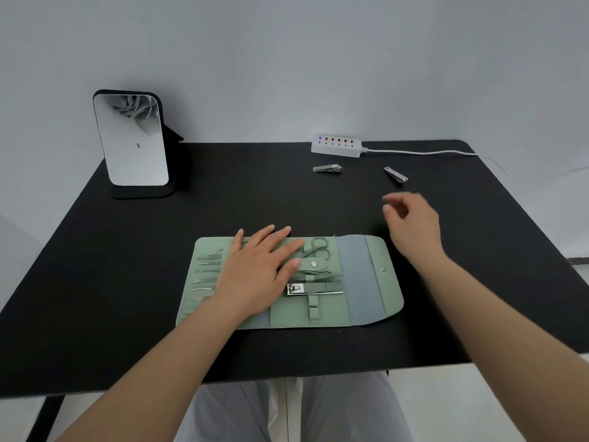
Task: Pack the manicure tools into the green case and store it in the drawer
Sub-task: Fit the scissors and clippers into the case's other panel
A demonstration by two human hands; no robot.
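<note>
Flat, left hand [258,266] presses open green case [360,282]; right hand [414,224] hovers, fingers loose, empty; no legible writing.

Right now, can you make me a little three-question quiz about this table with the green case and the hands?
1. True or false: the left hand lies flat on the open green case.
2. How many nail clippers lie loose on the black table, outside the case?
3. Which thing is nearest the right hand? A) the mirror B) the right clipper C) the power strip

Key:
1. True.
2. Two: the left clipper and the right clipper. A third sits strapped inside the case.
3. B.
</note>
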